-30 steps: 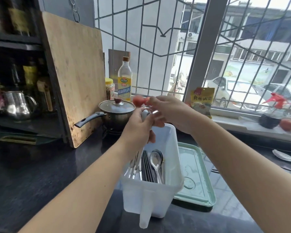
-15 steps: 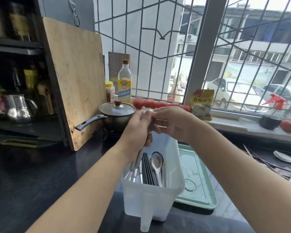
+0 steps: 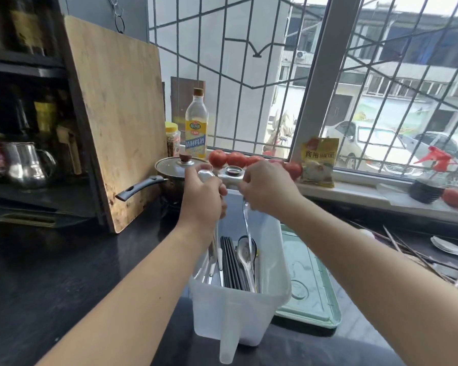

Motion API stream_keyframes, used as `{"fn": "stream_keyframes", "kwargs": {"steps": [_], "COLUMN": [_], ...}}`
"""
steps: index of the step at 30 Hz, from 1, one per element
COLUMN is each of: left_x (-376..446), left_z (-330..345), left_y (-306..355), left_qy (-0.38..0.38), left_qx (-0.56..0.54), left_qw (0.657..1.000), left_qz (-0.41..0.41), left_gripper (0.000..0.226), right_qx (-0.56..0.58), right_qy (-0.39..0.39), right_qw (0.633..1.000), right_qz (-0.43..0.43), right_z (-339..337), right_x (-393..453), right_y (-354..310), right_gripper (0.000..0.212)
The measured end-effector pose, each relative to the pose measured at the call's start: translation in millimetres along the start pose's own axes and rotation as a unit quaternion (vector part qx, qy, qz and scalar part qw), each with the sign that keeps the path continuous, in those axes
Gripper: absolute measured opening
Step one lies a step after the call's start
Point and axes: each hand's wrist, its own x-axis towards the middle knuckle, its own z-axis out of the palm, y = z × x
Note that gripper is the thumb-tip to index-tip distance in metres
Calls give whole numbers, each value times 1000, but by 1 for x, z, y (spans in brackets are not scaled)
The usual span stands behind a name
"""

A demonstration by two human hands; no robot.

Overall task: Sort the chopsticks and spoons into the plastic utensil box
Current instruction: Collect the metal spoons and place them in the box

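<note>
Utensil box sat lower centre of frame on the dark counter; black chopsticks and a spoon lay inside. My right hand pinched a spoon handle hanging down into the box (blurred). My left hand gripped a bundle of spoons, bowls up. Green lid lay just right of the box; pot stood behind.

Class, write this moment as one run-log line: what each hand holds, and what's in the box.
left hand: grips spoons | right hand: lowers one spoon | utensil box: chopsticks, spoons inside
</note>
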Motion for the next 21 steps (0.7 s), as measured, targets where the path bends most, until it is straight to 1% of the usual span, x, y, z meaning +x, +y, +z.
{"fn": "stream_keyframes", "kwargs": {"steps": [1, 3, 5, 6, 8, 11, 12, 15, 16, 19, 21], "left_x": [0, 0, 0, 0, 0, 0, 0, 1, 1, 1, -1], "left_z": [0, 0, 0, 0, 1, 0, 0, 0, 0, 1, 1], "left_y": [0, 0, -1, -1, -1, -1, -1, -1, -1, -1, -1], "left_qy": [9, 21, 28, 30, 27, 22, 21, 27, 30, 25, 18], "left_qx": [-8, -19, -14, -11, -2, 20, 23, 20, 19, 23, 32], "left_qw": [1000, 1000, 999, 999, 999, 999, 999, 999, 999, 999, 999], "left_qz": [-2, -10, -16, -18, -22, -26, -25, -28, -30, -27, -24], "left_gripper": [33, 35, 35, 35, 37, 39, 39, 38, 38, 37, 37], "right_qx": [-70, -150, -175, -175, -163, -155, -165, -228, -228, -217, -227], "right_qy": [-40, -148, -283, -320, -355, -409, -418, -402, -419, -521, -519], "right_qw": [997, 978, 943, 930, 918, 895, 889, 886, 878, 824, 823], "right_qz": [-7, 0, 25, 37, 64, 86, 83, 34, 33, 50, 40], "right_z": [14, 37, 54, 60, 70, 74, 73, 76, 80, 87, 87], "right_x": [1, 5, 7, 8, 8, 7, 6, 5, 4, -3, -7], "right_y": [-4, -7, -7, -5, -1, 1, 1, 0, 2, 2, 1], "right_gripper": [26, 28, 27, 23, 14, 18, 19, 18, 20, 22, 22]}}
